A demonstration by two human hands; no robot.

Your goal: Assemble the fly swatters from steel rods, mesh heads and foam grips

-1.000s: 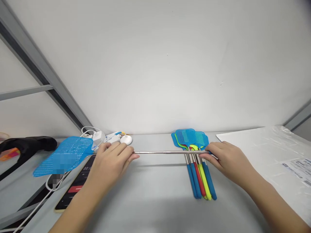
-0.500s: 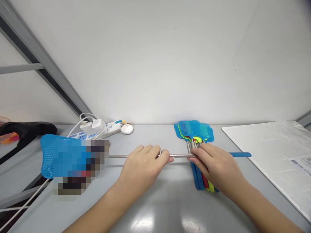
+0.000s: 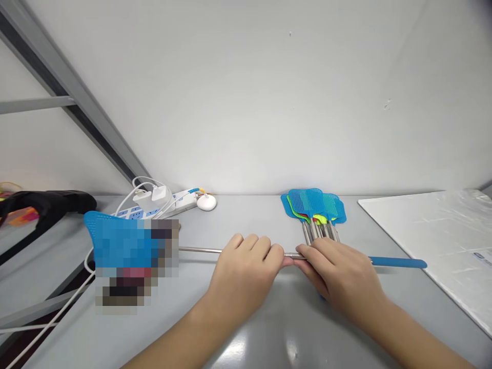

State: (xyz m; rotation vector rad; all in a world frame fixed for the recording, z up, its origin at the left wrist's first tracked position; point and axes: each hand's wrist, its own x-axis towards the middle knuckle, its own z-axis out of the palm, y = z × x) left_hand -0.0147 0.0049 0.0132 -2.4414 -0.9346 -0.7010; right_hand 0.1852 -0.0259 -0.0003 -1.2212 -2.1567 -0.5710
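Both hands grip one blue fly swatter (image 3: 200, 249) with a thin telescopic metal rod, held crosswise above the grey table. My left hand (image 3: 248, 269) is closed around the thinner part of the rod. Close beside it, my right hand (image 3: 342, 274) closes on the thicker section near the blue handle, which sticks out to the right. The swatter's blue mesh head is at the left, partly covered by a pixelated patch. Behind my right hand lies a pile of fly swatters (image 3: 307, 201) with blue and yellow-green heads; their handles are mostly hidden.
A white power strip (image 3: 180, 203) with plugged-in adapters and cables sits at the back left, next to a white rounded device (image 3: 206, 202). A white wrapped panel (image 3: 434, 225) lies at the right. A black strap-like object (image 3: 57, 200) is at far left, by a metal frame (image 3: 88, 113).
My hands have come closer together along the rod, and the length showing between them is shorter. The handle end has tipped slightly downward; the view has shifted a little.
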